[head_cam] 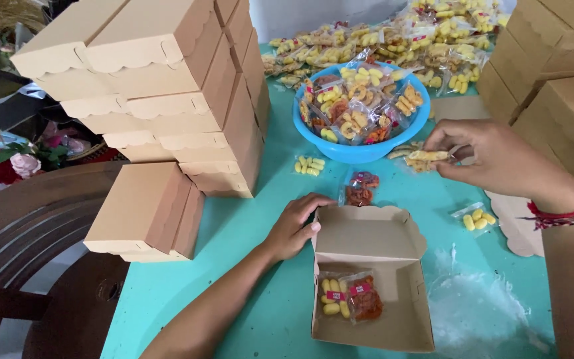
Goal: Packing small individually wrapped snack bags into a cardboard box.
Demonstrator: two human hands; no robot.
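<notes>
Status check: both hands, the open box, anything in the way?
Left hand steadying open box at its lid corner. Right hand pinching a snack packet beside the blue bowl. Box holds two packets; nothing blocking it.

**Hands at an open snack box**

The left hand (295,226) rests on the corner of an open cardboard box (373,312) holding two snack packets (350,297) — one yellow, one reddish. The right hand (493,159) pinches a small snack packet (426,157) just beside the blue bowl (360,151) of packets. Closed boxes (167,93) stand stacked on the teal table (234,266).
</notes>
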